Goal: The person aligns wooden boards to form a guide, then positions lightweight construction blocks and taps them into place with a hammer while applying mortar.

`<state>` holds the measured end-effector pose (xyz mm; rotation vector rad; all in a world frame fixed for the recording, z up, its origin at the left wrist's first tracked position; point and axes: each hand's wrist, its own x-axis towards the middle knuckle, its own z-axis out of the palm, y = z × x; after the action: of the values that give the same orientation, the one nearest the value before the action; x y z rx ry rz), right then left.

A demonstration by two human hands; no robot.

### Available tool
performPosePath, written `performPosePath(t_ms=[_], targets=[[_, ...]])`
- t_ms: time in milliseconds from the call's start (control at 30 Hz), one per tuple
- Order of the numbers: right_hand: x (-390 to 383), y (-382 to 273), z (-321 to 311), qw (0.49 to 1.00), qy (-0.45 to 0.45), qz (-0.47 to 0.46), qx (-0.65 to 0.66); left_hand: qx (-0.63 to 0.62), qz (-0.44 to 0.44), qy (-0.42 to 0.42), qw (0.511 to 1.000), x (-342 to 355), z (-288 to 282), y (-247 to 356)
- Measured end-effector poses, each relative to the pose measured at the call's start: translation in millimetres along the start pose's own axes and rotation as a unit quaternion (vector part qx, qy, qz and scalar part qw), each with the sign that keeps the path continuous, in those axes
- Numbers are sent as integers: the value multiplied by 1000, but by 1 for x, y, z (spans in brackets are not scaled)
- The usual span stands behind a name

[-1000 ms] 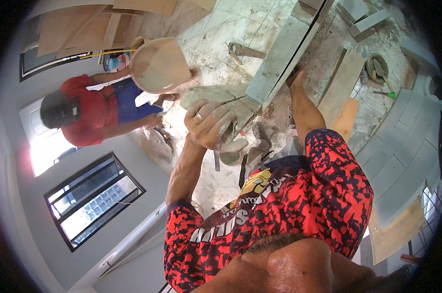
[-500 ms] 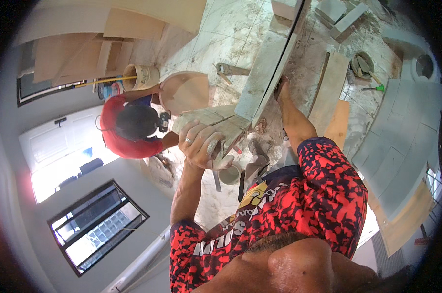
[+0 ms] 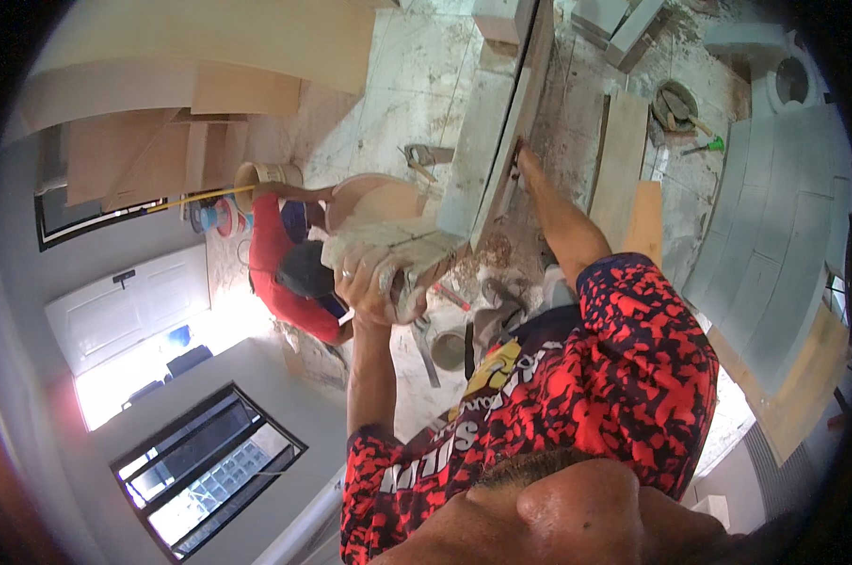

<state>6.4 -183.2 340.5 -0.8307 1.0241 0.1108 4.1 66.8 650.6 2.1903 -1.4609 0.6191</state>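
My left hand (image 3: 381,282), coated in pale dust, is closed over the near left end of a pale grey block (image 3: 398,235), which has a dark line across its top. At the far end of my outstretched arm, my right hand (image 3: 524,158) is against the side of a long board (image 3: 507,179). That board runs alongside a row of pale blocks (image 3: 473,151). The right hand's fingers are mostly hidden. A red-handled tool (image 3: 451,298) and a round container (image 3: 449,348) are below the block, near my left wrist.
A co-worker in a red shirt (image 3: 273,250) crouches at the left, one arm toward a bucket (image 3: 268,174) beside a curved tan panel (image 3: 379,200). A handsaw (image 3: 428,154) lies on the dusty floor. Planks (image 3: 621,155), a tool-filled basin (image 3: 673,105) and grey panels (image 3: 774,235) are rightward.
My view has shifted, moving much of the scene. The co-worker's head is nearer my left hand, and an arm now reaches toward the bucket. My left hand stays on the block.
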Motion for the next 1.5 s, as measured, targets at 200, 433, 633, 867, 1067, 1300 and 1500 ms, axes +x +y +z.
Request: performPosePath(t_ms=[200, 433, 633, 867, 1067, 1300, 1500], targets=[[-8, -8, -16, 989, 1, -64, -136, -5, 3, 1, 1000, 4, 5, 8], [-56, 9, -31, 931, -43, -135, -336, -22, -13, -74, 997, 3, 9, 20], [-108, 60, -33, 992, -107, 67, 30, 15, 18, -262, 965, 28, 5, 33], [-124, 163, 25, 871, -67, 270, 404, 44, 94, -335, 936, 25, 7, 25], [-121, 190, 52, 814, -182, 98, 543, -22, 108, -303, 947, 22, 0, 26], [-140, 168, 53, 803, -154, 69, 572, -47, 106, -302, 946, 25, -9, 24], [-139, 168, 50, 790, -160, 78, 587, -41, 100, -302, 947, 22, -12, 22]])
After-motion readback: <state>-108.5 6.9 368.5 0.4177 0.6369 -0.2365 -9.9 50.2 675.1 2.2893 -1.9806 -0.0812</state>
